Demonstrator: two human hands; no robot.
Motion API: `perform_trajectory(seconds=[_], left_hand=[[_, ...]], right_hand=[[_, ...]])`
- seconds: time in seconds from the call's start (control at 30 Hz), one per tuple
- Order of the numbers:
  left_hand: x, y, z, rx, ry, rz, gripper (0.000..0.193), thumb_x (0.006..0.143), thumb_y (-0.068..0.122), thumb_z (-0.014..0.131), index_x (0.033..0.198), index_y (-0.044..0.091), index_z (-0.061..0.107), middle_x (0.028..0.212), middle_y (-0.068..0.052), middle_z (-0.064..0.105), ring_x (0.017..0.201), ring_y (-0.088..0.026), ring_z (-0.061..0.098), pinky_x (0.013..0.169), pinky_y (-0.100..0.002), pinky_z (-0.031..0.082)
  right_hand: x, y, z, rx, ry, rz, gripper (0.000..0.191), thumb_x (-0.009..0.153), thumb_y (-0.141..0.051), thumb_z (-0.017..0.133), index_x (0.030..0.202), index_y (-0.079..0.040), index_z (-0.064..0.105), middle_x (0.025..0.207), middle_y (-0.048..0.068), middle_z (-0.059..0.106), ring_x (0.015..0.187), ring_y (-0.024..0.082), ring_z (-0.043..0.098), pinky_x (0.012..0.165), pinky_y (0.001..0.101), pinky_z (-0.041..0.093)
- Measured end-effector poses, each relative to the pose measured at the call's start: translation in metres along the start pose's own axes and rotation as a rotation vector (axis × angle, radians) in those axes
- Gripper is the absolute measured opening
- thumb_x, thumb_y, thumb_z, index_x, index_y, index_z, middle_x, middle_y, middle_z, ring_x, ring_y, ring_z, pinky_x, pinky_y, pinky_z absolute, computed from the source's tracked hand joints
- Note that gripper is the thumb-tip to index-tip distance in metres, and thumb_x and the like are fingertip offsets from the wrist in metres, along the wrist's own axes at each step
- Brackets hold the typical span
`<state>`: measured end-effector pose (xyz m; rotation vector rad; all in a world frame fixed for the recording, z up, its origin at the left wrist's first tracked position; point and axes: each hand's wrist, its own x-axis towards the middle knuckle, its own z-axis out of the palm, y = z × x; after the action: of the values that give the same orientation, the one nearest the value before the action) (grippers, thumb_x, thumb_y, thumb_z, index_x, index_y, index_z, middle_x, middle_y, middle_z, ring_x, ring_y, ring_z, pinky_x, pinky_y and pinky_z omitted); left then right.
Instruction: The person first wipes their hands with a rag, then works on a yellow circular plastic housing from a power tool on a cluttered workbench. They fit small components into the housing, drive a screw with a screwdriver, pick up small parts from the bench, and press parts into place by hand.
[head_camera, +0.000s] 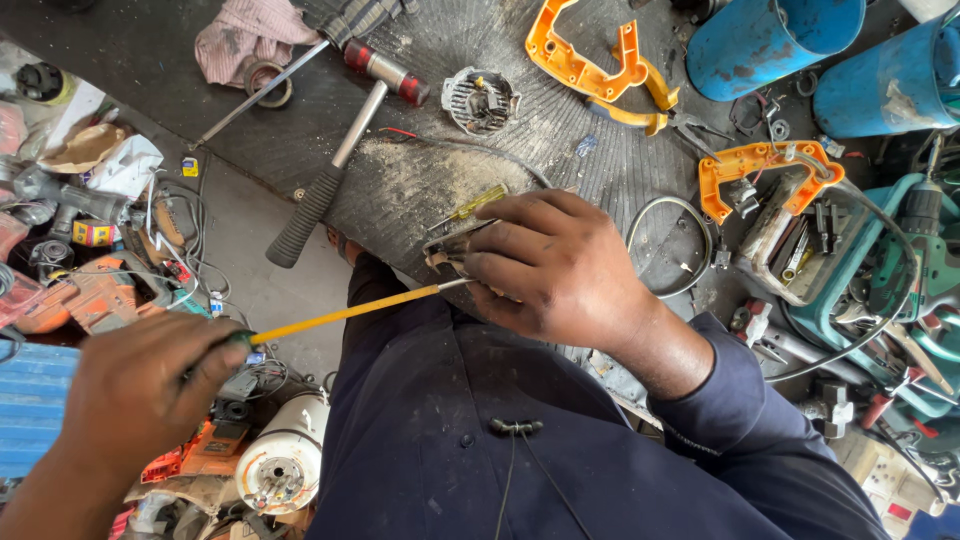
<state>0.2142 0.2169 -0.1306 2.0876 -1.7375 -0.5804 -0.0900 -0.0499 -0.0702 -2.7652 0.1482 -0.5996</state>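
Head view: I see my left hand (135, 395) closed around the handle of a long yellow-shafted screwdriver (345, 314), its tip reaching a small metal part (450, 247). My right hand (555, 265) is clamped over that part, pinning it at the near edge of the dark round surface (560, 120), just above my lap. I judge the work to be mid-way: the tool is already engaged with the part, yet the part is still in one piece under my fingers, so whatever is being loosened or pried is not free yet. A second, smaller yellow screwdriver (472, 206) lies just beside the right hand, untouched. Farther up the surface rest a hammer (345, 150) with a black grip, a round grey motor piece (480, 100) and orange plastic housing halves (590, 65). Sawdust-like grit covers the area near the part.
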Motion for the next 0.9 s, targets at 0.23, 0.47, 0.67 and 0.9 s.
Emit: perform_trajectory(seconds=[0.23,0.47,0.67,0.9], left_hand=[[0.008,-0.023,-0.002,-0.511,-0.524,-0.731,0.048,0.098,0.044,0.057,0.088,0.000,0.074,0.060,-0.009,0.048,0.057,-0.015,0.043,0.052,-0.034,0.041],[-0.002,0.013,-0.007,-0.033,0.186,0.146,0.042,0.088,0.042,0.076,0.100,0.003,0.067,0.088,-0.009,0.067,0.073,-0.019,0.067,0.065,-0.026,0.052],[0.006,0.038,-0.001,0.364,0.096,0.098,0.058,0.069,0.049,0.086,0.098,0.001,0.071,0.083,-0.009,0.065,0.067,-0.028,0.066,0.061,-0.035,0.054],[0.011,0.046,-0.008,0.206,0.130,0.176,0.033,0.070,0.026,0.086,0.090,0.005,0.070,0.093,-0.008,0.069,0.078,-0.029,0.068,0.068,-0.039,0.054]], right_hand=[[0.001,0.002,0.004,0.031,0.001,0.005,0.019,0.082,-0.014,0.082,0.095,-0.012,0.069,0.104,-0.001,0.071,0.106,0.023,0.070,0.082,0.0393,0.056],[0.001,0.003,0.001,0.066,-0.012,0.011,0.020,0.078,-0.013,0.081,0.094,-0.012,0.069,0.102,-0.001,0.071,0.105,0.023,0.070,0.082,0.0400,0.056],[0.002,0.003,0.003,0.055,-0.008,0.023,0.019,0.080,-0.013,0.082,0.095,-0.012,0.069,0.102,-0.002,0.071,0.104,0.022,0.070,0.081,0.0394,0.056],[-0.002,0.002,0.005,0.040,0.006,0.047,0.020,0.080,-0.014,0.083,0.097,-0.012,0.071,0.103,0.000,0.072,0.105,0.023,0.070,0.079,0.0392,0.056]])
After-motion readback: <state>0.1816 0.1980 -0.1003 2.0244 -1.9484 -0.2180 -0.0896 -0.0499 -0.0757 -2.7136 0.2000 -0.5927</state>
